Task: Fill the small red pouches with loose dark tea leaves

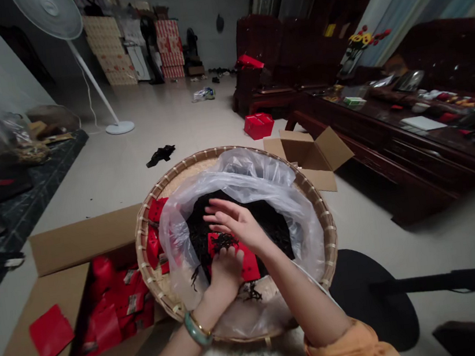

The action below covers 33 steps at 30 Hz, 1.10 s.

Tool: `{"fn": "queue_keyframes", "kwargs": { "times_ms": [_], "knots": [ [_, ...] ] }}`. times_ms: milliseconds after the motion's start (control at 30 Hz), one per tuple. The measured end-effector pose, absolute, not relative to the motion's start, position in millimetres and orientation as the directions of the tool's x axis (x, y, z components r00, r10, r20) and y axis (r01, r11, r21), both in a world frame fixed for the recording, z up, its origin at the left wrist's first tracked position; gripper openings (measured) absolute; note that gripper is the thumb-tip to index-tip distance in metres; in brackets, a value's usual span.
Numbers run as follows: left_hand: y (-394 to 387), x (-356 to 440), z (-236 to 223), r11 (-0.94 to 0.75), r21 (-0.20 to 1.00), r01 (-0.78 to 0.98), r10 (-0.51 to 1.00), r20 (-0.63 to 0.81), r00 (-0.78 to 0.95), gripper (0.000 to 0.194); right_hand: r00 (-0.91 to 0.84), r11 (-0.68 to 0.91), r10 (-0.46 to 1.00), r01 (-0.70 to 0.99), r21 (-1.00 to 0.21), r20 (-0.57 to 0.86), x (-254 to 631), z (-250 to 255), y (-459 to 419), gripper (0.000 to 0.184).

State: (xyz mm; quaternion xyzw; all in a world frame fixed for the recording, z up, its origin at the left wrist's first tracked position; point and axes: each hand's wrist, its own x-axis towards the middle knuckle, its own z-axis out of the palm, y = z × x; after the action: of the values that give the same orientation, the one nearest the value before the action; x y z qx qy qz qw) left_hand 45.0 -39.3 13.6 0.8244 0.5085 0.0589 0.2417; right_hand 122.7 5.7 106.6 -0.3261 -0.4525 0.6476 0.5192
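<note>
Bunched cloth sleeves sit behind hands at a red rectangular packet.

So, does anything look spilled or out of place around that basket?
A little. Stray dark strands lie on the clear plastic liner, outside the main heap, so they look spilled. A crumpled black thing lies alone on the floor, and one red packet rests on the carton flap, apart from those inside.

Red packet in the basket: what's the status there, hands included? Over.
Left hand on the red packet, grip unclear. Right hand open above dark shreds. Red packet partly hidden by left hand and loose shreds.
</note>
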Motion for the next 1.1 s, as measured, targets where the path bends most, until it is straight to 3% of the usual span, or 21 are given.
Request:
{"fn": "queue_keyframes", "kwargs": {
  "times_ms": [67,133,233,300,433,500,667,900,1100],
  "knots": [
    [-40.9,46.0,14.8,-0.408,0.295,0.864,0.876,-0.14,0.462,0.041,-0.222,-0.073,0.975,-0.247,-0.966,-0.017,135.5,87.2,5.4,0.046],
    [-39.3,41.3,14.8,-0.434,0.228,0.872,0.878,-0.107,0.466,0.036,-0.185,-0.088,0.98,-0.042,-0.995,-0.079,154.0,61.5,1.9,0.037],
    [-32.3,30.1,11.0,-0.453,0.264,0.852,0.872,-0.07,0.485,0.021,-0.089,0.04,0.996,0.301,-0.953,0.013,180.1,25.4,-9.0,0.024],
    [-24.1,22.9,7.2,-0.417,0.395,0.819,0.878,-0.057,0.475,0.008,-0.08,0.068,0.996,0.434,-0.898,0.037,191.7,8.5,-16.7,0.026],
    [-0.9,12.3,4.0,-0.171,0.748,0.641,0.96,-0.02,0.28,0.015,-0.054,0.111,0.994,0.52,-0.847,0.097,196.2,-4.8,-22.4,0.034],
    [9.9,9.3,6.4,-0.119,0.835,0.538,0.977,0.002,0.212,0.016,-0.076,0.19,0.981,0.563,-0.805,0.178,190.5,-2.2,-19.3,0.04],
    [23.0,7.5,18.2,-0.137,0.906,0.402,0.973,0.048,0.225,0.016,-0.087,0.376,0.892,0.689,-0.619,0.444,171.8,15.1,-4.0,0.058],
    [24.5,13.1,17.7,-0.043,0.964,0.262,0.988,0.002,0.154,0.014,-0.159,0.42,0.852,0.777,-0.469,0.499,161.5,15.0,5.5,0.047],
    [25.5,15.1,11.9,0.2,0.977,-0.071,0.976,-0.193,0.098,0.022,-0.214,0.455,0.83,0.794,-0.404,0.515,165.4,6.3,6.0,0.046]
  ]
}}
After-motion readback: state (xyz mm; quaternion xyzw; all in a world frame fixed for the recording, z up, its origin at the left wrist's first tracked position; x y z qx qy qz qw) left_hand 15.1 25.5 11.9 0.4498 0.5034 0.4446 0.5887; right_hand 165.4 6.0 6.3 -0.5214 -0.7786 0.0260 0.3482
